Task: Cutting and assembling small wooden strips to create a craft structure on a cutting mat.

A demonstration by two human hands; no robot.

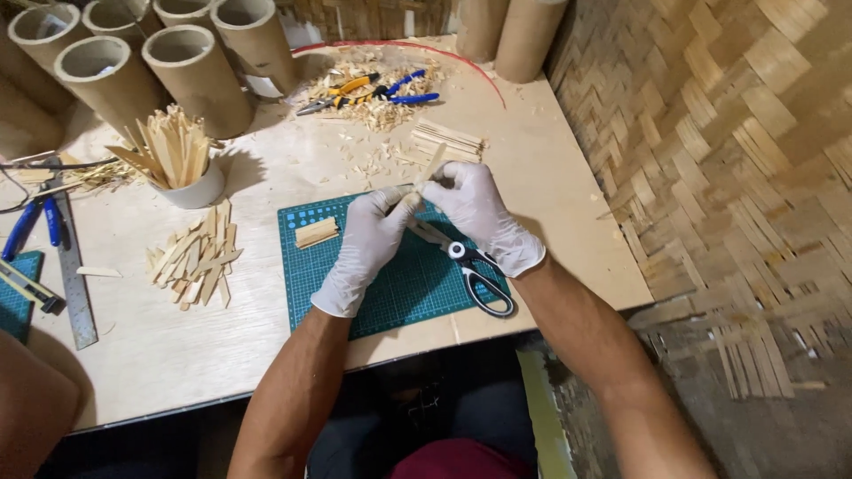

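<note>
Pale plywood forms the worktable [532,177], hemmed on the right by a woven bamboo wall [728,133]. Nearest the table's front edge, black-handled scissors [475,270] lie on the green cutting mat [399,284], just under the right wrist; they could be knocked off the mat toward the edge if the forearm were drawn back carelessly. Above the mat, a thin bamboo strip [429,168] is pinched between both gloved hands: the left hand [368,244] is closed on its lower end, the right hand [475,213] curled around it from the other side. The strip looks brittle and might be snapped or splintered through the gloves if it were bent hard. A small stack of cut slats [316,232] rests on the mat's left part, a loose pile of sticks [197,257] beyond it. Open room is found mainly at right of the mat. Farther back, a cup of sticks [177,164], pliers amid shavings [368,89] and cardboard tubes [191,71] crowd the rear.
</note>
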